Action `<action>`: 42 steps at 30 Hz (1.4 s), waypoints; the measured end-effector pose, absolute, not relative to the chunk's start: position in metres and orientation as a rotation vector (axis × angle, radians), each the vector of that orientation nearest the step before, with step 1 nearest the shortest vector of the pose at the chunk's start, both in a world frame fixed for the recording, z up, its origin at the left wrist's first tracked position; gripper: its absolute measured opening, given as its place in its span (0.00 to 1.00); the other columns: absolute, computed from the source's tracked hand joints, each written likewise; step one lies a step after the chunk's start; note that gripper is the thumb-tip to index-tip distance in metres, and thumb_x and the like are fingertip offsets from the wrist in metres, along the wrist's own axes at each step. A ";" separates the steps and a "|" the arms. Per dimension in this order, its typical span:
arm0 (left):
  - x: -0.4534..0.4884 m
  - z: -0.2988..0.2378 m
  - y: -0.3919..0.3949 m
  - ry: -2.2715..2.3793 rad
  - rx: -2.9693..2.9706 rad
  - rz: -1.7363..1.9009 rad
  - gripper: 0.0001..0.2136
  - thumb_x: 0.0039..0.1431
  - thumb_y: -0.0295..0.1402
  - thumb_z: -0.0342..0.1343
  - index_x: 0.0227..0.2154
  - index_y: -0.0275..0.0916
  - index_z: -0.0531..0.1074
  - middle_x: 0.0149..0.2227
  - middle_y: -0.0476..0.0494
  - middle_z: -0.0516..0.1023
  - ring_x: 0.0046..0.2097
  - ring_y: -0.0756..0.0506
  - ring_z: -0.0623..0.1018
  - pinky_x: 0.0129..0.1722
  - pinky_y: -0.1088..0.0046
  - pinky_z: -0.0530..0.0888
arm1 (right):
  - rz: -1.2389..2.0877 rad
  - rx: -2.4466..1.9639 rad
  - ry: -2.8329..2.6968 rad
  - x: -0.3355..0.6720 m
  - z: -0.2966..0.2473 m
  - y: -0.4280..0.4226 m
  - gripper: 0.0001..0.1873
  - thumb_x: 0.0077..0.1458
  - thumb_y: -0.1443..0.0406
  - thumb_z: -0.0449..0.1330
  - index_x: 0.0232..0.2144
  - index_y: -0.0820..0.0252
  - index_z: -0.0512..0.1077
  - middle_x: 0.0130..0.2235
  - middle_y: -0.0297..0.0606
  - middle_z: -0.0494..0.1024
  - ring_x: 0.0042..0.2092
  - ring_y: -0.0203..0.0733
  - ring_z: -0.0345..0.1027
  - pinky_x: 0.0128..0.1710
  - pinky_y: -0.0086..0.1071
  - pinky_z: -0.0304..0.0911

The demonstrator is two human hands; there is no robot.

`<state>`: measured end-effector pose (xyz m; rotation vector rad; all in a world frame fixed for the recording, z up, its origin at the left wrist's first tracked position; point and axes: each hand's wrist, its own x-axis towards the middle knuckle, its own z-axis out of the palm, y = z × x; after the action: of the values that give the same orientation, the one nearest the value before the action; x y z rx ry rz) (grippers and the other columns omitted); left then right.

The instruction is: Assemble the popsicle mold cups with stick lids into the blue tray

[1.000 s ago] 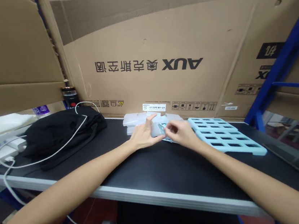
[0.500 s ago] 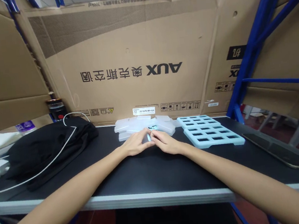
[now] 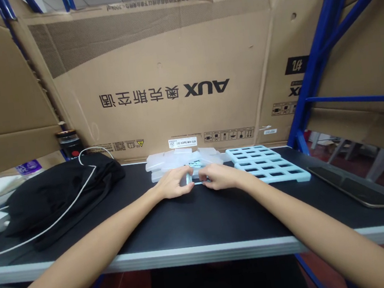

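Both my hands meet at the middle of the black table (image 3: 201, 222). My left hand (image 3: 174, 183) and my right hand (image 3: 217, 177) each have curled fingers closed on the ends of a small clear plastic case (image 3: 193, 179) with something pale blue in it. Just behind them lies a pile of several clear plastic cases (image 3: 180, 159). To the right of my right hand rests a light blue grid tray (image 3: 268, 165) with empty rectangular slots.
A black cloth bundle (image 3: 58, 191) with a white cable (image 3: 63, 211) across it fills the table's left side. A dark bottle (image 3: 69, 145) stands behind it. A flat dark tablet (image 3: 354, 187) lies at the right. Large cardboard boxes (image 3: 176, 71) and blue shelving uprights (image 3: 312, 68) wall the back.
The view has tilted up. My hands drew together from the pile, closed on one small case, and now sit slightly apart at its two ends.
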<state>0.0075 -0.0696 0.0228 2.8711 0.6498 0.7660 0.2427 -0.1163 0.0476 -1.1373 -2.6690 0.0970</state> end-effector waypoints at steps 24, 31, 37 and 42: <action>0.023 0.013 -0.070 0.585 2.304 0.956 0.21 0.58 0.44 0.60 0.48 0.41 0.61 0.42 0.43 0.73 0.40 0.46 0.76 0.42 0.63 0.77 | 0.221 -0.959 -2.019 0.256 0.087 -0.132 0.16 0.63 0.59 0.49 0.31 0.60 0.72 0.29 0.34 0.72 0.30 0.35 0.62 0.31 0.29 0.56; 0.025 0.008 -0.066 0.594 2.266 0.762 0.25 0.59 0.48 0.58 0.53 0.37 0.64 0.37 0.43 0.78 0.37 0.44 0.79 0.38 0.64 0.76 | -0.126 -1.131 -2.367 0.261 0.082 -0.133 0.15 0.52 0.68 0.52 0.38 0.56 0.76 0.23 0.29 0.72 0.24 0.34 0.59 0.29 0.29 0.50; 0.024 0.009 -0.066 0.610 2.334 0.772 0.23 0.59 0.47 0.58 0.50 0.37 0.67 0.39 0.41 0.79 0.38 0.43 0.79 0.39 0.64 0.76 | -0.310 -1.208 -2.387 0.261 0.094 -0.140 0.17 0.52 0.67 0.53 0.40 0.55 0.79 0.38 0.36 0.82 0.34 0.41 0.70 0.32 0.31 0.52; 0.025 0.011 -0.067 0.623 2.398 0.779 0.21 0.59 0.47 0.58 0.47 0.36 0.70 0.38 0.41 0.79 0.37 0.43 0.79 0.38 0.65 0.76 | -0.417 -1.142 -2.471 0.258 0.100 -0.139 0.16 0.53 0.67 0.53 0.38 0.54 0.80 0.35 0.38 0.82 0.33 0.41 0.70 0.30 0.31 0.49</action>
<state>0.0250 -0.0671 0.0114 2.3984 0.6227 0.7788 0.2580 -0.1393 0.0999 -1.1421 -2.4713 -0.4169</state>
